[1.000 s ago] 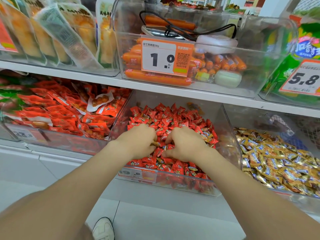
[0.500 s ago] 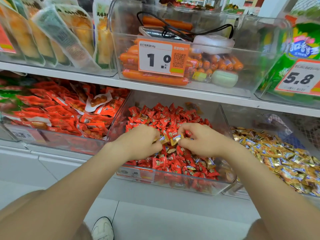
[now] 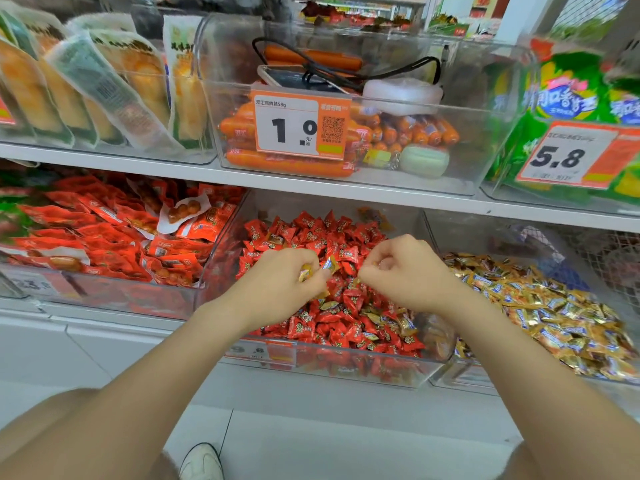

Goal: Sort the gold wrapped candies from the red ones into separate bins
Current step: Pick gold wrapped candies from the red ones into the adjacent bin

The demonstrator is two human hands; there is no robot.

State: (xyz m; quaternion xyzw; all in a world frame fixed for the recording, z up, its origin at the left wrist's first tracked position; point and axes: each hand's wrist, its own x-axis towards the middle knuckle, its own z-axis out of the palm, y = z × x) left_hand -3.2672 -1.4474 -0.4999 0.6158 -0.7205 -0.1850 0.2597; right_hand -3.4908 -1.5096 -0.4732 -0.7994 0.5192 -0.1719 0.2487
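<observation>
A clear bin on the lower shelf holds a heap of red wrapped candies with a few gold ones mixed in near its front right. Beside it on the right lies a bin of gold wrapped candies. My left hand hovers over the red heap and grips a few gold candies that stick out between its curled fingers. My right hand is just to the right, fingers curled; a gold tip shows at its fingertips, the rest hidden.
A bin of red snack packets sits to the left. The upper shelf carries a bin of orange sausages with a 1.0 price tag, pale pouches and green bags. A white shoe shows on the floor.
Both hands have risen out of the red heap and drawn slightly apart. Gold candies now show in my left hand's grip. The right hand has shifted to the right.
</observation>
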